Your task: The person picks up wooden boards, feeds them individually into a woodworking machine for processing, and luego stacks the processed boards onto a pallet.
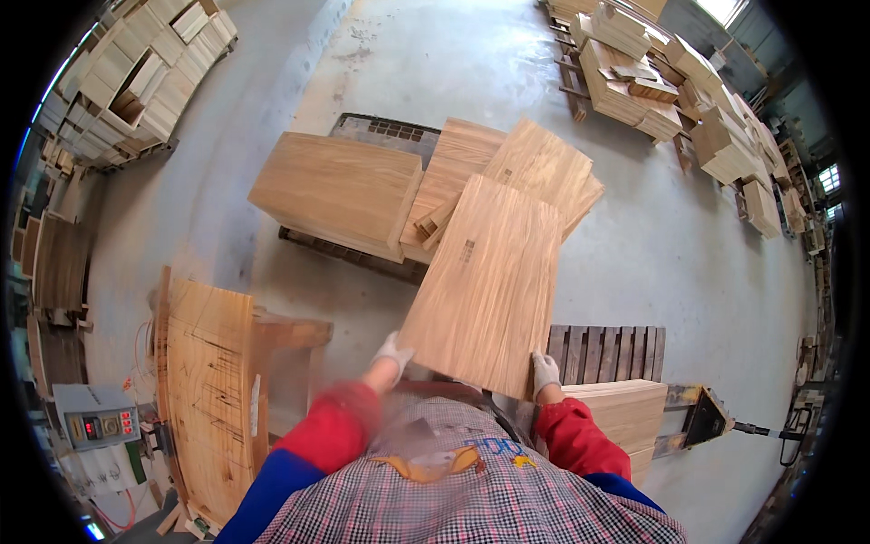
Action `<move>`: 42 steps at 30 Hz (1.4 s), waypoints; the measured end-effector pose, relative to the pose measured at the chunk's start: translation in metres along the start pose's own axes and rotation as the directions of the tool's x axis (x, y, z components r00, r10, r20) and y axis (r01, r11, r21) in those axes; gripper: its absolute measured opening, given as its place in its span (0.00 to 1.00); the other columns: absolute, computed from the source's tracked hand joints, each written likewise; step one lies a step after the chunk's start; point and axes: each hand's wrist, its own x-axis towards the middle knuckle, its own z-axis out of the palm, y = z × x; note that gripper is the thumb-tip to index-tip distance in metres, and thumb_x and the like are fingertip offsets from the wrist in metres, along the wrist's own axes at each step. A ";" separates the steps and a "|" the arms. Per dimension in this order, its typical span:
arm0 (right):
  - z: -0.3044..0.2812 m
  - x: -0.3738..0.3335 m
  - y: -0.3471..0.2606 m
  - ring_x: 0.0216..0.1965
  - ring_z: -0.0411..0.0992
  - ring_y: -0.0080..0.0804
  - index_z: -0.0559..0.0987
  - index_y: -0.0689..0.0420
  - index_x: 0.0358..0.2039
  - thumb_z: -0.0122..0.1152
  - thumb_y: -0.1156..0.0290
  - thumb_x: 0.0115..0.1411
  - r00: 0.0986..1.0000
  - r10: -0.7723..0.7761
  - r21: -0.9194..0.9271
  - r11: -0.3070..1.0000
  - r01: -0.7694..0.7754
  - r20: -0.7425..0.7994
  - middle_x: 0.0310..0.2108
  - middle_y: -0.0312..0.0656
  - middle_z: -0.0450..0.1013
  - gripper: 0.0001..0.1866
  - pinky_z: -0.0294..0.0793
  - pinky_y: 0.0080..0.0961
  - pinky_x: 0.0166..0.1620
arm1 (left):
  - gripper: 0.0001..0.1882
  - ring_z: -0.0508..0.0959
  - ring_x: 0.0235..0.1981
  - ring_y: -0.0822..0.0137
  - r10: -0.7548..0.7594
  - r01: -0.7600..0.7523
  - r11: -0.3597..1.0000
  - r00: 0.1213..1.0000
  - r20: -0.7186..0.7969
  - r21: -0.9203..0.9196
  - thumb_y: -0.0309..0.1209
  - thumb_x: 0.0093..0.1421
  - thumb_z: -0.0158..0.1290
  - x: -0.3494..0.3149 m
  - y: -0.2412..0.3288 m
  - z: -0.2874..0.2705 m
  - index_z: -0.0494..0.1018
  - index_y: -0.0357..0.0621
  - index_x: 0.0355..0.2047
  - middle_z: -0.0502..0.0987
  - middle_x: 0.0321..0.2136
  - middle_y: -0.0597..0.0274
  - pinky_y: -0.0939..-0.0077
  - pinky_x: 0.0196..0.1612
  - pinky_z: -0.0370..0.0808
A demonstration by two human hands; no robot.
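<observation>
A large wooden panel (494, 281) with a small dark printed mark is held in front of my body, tilted, its far end over other panels. My left hand (392, 352), in a white glove, grips its left edge near the close corner. On the opposite edge my right hand (546, 371), gloved as well, holds the near right corner. Fingers of both hands are partly hidden behind the panel. Beyond it, loose panels (542, 163) lie fanned out beside a neat stack of boards (340, 186) on a dark plastic pallet (385, 134).
At the left stands a wooden workbench (210, 390) with a grey control box (96, 415) beside it. Close on my right are a board stack (621, 412), a slatted pallet (609, 352) and a pallet jack (711, 419). Further board piles (625, 86) line the far right.
</observation>
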 end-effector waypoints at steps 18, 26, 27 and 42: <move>0.120 0.110 -0.084 0.48 0.71 0.42 0.70 0.62 0.51 0.60 0.61 0.52 0.966 -0.216 -0.723 0.644 0.250 0.142 0.45 0.52 0.73 0.28 0.69 0.32 0.50 | 0.36 0.74 0.45 0.59 -0.243 0.299 0.923 0.941 0.238 -0.242 0.33 0.58 0.54 0.180 0.069 -0.043 0.51 0.44 0.64 0.68 0.53 0.51 0.66 0.42 0.75; 0.403 0.212 -0.241 0.50 0.68 0.49 0.73 0.56 0.48 0.58 0.57 0.54 0.640 -0.261 -0.611 0.192 0.768 0.722 0.48 0.50 0.70 0.24 0.68 0.39 0.51 | 0.32 0.73 0.31 0.67 -0.400 0.354 0.706 0.914 0.067 -0.613 0.31 0.59 0.54 0.268 0.054 -0.149 0.55 0.45 0.62 0.72 0.40 0.60 0.70 0.32 0.74; 0.430 0.240 -0.257 0.50 0.68 0.49 0.73 0.56 0.49 0.58 0.57 0.54 0.652 -0.246 -0.625 0.187 0.758 0.717 0.48 0.50 0.69 0.24 0.68 0.40 0.51 | 0.32 0.72 0.30 0.67 -0.402 0.348 0.711 0.914 0.053 -0.611 0.31 0.59 0.53 0.278 0.061 -0.161 0.55 0.45 0.62 0.72 0.39 0.60 0.70 0.32 0.74; 0.556 0.303 -0.314 0.47 0.71 0.47 0.71 0.60 0.48 0.67 0.50 0.47 0.737 -0.103 -0.733 0.081 0.675 0.668 0.46 0.53 0.71 0.34 0.70 0.35 0.50 | 0.27 0.72 0.48 0.61 -0.570 0.319 0.630 0.809 -0.143 -0.708 0.42 0.59 0.53 0.371 0.031 -0.189 0.61 0.46 0.56 0.69 0.51 0.56 0.59 0.49 0.70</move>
